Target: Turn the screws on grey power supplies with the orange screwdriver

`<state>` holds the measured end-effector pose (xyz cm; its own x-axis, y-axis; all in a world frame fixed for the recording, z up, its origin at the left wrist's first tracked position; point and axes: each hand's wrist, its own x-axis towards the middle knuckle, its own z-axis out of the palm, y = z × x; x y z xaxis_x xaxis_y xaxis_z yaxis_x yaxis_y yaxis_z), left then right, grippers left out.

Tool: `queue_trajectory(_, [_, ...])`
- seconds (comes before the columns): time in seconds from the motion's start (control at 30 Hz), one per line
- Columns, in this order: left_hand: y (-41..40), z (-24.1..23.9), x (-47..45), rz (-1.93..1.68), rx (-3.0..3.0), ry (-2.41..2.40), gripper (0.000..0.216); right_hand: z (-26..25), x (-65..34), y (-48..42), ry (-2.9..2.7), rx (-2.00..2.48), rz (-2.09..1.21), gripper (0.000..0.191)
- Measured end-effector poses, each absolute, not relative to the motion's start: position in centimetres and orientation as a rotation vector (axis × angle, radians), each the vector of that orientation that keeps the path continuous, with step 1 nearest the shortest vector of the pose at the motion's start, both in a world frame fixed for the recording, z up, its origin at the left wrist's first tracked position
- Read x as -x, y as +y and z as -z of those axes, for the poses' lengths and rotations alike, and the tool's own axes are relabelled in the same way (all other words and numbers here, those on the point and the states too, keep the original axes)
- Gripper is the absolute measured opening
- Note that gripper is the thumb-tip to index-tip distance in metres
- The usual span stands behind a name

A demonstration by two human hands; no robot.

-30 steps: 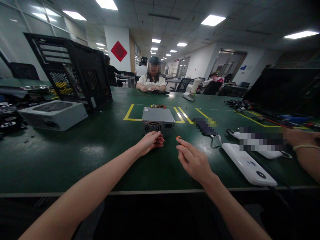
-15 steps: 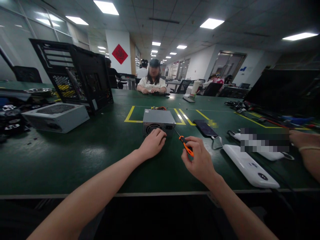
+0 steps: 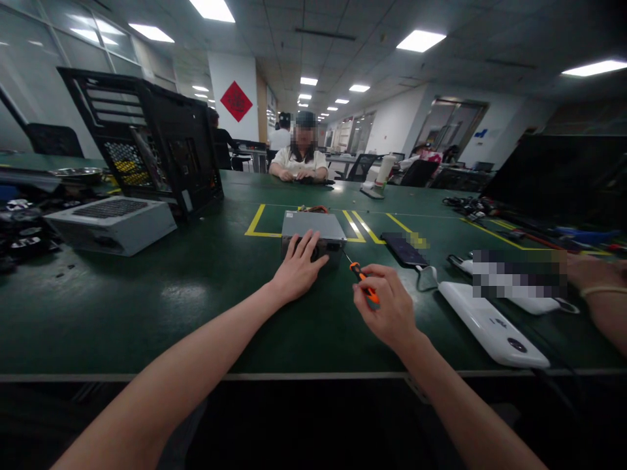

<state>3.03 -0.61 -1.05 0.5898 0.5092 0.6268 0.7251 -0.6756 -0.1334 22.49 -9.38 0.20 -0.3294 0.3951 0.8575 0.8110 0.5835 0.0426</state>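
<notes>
A grey computer power supply (image 3: 313, 223) stands on the green table in front of me, its fan and socket side facing me. My left hand (image 3: 300, 266) rests against that side, fingers spread, with the fingertips at the top front edge; it covers most of the fan. My right hand (image 3: 386, 300) is closed round an orange and black screwdriver (image 3: 359, 273). The thin shaft points up and left toward the right front corner of the power supply. Whether the tip touches it I cannot tell.
At the left are a second power supply (image 3: 115, 225) and a black computer case (image 3: 151, 140). A phone (image 3: 404, 249) and a white power bank (image 3: 490, 324) lie at the right. Another person's hand (image 3: 592, 274) is at the right edge. A person (image 3: 300, 160) sits opposite.
My left hand has opened, its fingers now spread and reaching up to the power supply's top front edge. My right hand with the screwdriver has shifted only slightly.
</notes>
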Motion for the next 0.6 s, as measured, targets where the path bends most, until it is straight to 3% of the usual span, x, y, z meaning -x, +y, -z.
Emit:
queue_trajectory(0.17, [-0.68, 1.14, -3.18, 0.789, 2.433, -0.994, 0.035, -0.07, -22.16, -9.53, -1.901, 0.968, 0.473, 0.020])
queue_trajectory(0.37, [-0.85, 1.13, -3.34, 0.788, 2.401, -1.011, 0.032, 0.01, -21.87, -9.92, -2.064, 0.987, 0.476, 0.008])
queue_trajectory(0.5, [-1.03, 0.88, -3.20, 0.792, 2.412, -1.013, 0.034, 0.00, -21.84, -9.87, -1.907, 1.039, 0.340, 0.017])
queue_trajectory(0.6, [-0.95, 0.67, -2.95, 0.801, 2.427, -1.011, 0.037, -0.04, -21.76, -9.84, -1.897, 1.036, 0.381, 0.011])
